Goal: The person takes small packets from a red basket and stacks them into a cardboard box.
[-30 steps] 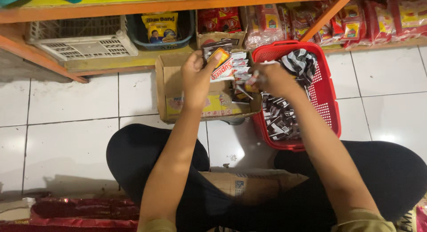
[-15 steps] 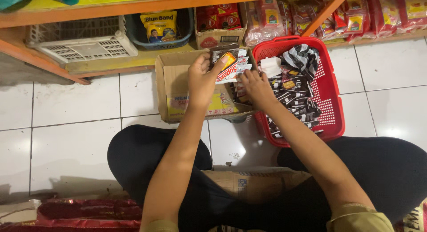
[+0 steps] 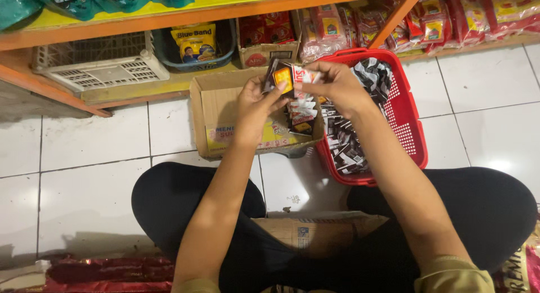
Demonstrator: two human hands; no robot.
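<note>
Nearest the camera, a flattened cardboard piece lies in the seated person's lap. Beyond it the left hand and right hand are both closed on a strip of snack sachets, raised over an open cardboard box on the tiled floor. Just right, a red basket holds dark packets; the right forearm hides part of them. Farther back, the shelf carries a white crate, cut off above.

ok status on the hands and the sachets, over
Left hand and right hand both grip one sachet stack. Stack held over cardboard box. Red basket of dark sachets beside it, nothing blocking.
</note>
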